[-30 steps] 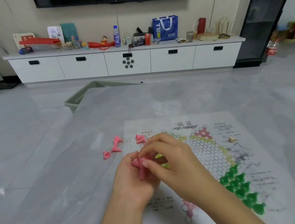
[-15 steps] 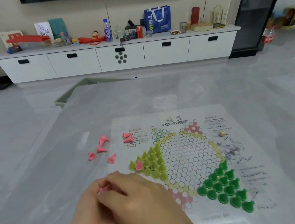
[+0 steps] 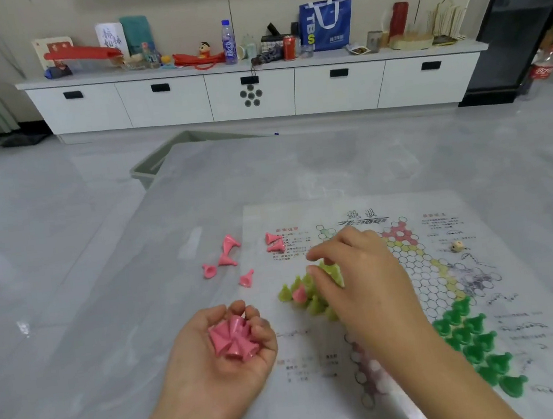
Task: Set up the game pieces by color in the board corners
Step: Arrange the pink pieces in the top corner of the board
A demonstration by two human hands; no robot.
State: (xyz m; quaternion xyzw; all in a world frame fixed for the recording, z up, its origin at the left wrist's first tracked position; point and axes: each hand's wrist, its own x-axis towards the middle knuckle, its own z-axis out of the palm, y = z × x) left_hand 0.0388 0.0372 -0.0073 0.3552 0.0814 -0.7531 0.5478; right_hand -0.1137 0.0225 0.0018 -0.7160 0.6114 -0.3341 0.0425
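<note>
head view: dark green pieces [image 3: 475, 345] seated in the board [image 3: 426, 295] corner at lower right of frame, done by the look of it. yellow-green pieces [image 3: 315, 291] packed into the corner at centre frame, partly hidden behind right hand [image 3: 362, 282]; one stray pink piece [image 3: 299, 293] standing among them, probably to be pulled. pink corners at upper centre and bottom centre of the board unfilled, so pink set judged still to do. left hand [image 3: 223, 356] palm up at lower centre, fingers curled round a bunch of pink pieces [image 3: 233, 340]. right hand just right of it, over the yellow-green cluster, thumb and forefinger apart near the stray pink piece; contact not resolvable, nothing visibly held. loose pink pieces [image 3: 227, 259] lying tipped on the table [image 3: 110, 331] left of the board, above left hand, two more on the board margin. small die [image 3: 457, 246] at right.
</note>
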